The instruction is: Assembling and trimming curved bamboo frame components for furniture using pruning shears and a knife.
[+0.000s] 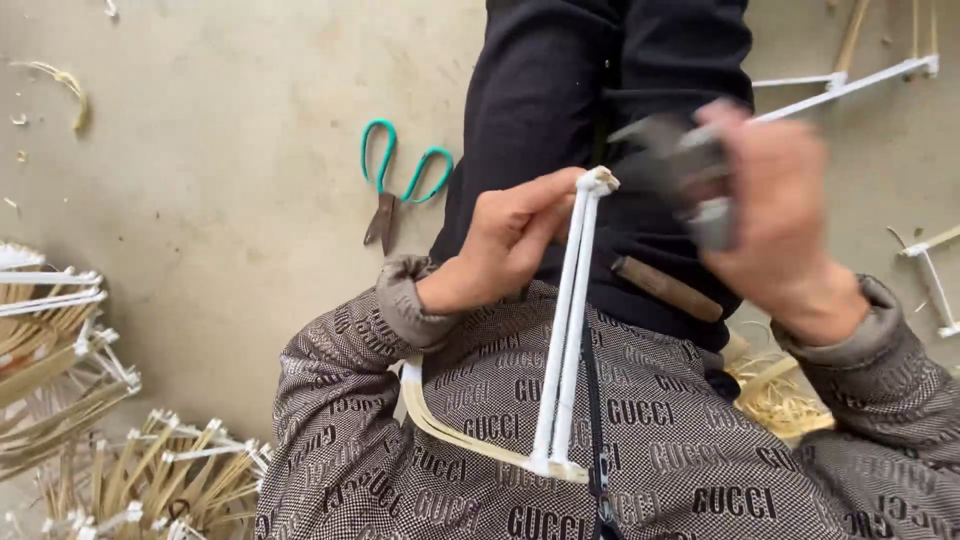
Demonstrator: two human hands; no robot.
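Your left hand is closed around the top of a pair of white-wrapped sticks, the thumb and fingers pinching just under the bound white tip. The sticks stand nearly upright in front of your chest and run down to your lap, where they join a pale curved bamboo strip that bends away to the left across your patterned jacket.

Your right hand is raised to the right of the sticks, near their top but not touching them. It is blurred; the fingers are curled around a small grey tool, and I cannot tell exactly what kind of tool it is. A brown handle lies against your dark clothing, below this hand.

On the concrete floor, to the far left of your left hand, lie scissors with green handles. At the near left there is a pile of finished bamboo frames with white joints. At the far right, more white-wrapped frames lie on the floor, and loose bamboo shavings lie beside your right arm.
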